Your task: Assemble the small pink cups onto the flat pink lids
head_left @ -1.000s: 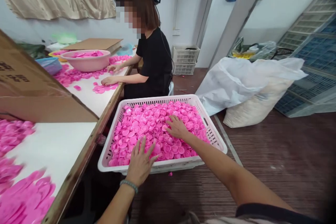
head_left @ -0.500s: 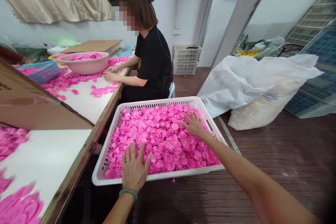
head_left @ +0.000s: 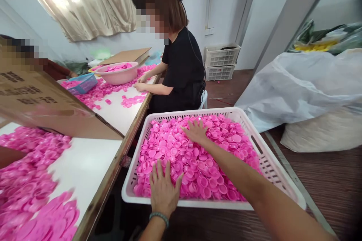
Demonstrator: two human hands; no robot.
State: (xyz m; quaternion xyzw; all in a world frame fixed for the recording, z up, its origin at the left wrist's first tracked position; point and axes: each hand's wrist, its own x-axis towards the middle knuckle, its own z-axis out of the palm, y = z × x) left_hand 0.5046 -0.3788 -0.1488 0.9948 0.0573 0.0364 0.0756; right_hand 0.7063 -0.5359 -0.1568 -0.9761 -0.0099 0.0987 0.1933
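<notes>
A white slotted crate [head_left: 271, 165] on the floor is heaped with several pink plastic caps [head_left: 203, 158]. My left hand [head_left: 164, 188] lies flat and open on the caps at the crate's near edge, fingers spread, a beaded band on the wrist. My right hand [head_left: 196, 131] rests open on the caps toward the far middle of the crate, the arm stretched across the pile.
A long white table [head_left: 87, 165] on the left carries loose pink caps [head_left: 28, 180], a tilted cardboard box [head_left: 42, 101], a pink basin [head_left: 117, 73] and a blue basket [head_left: 82, 83]. A seated person in black [head_left: 183, 71] works there. A big white sack [head_left: 305, 90] lies right; stacked crates [head_left: 222, 62] stand behind.
The view swung left and closer to the crate. My right hand slid from the crate's right side toward its far middle. My left hand stays flat at the near edge.
</notes>
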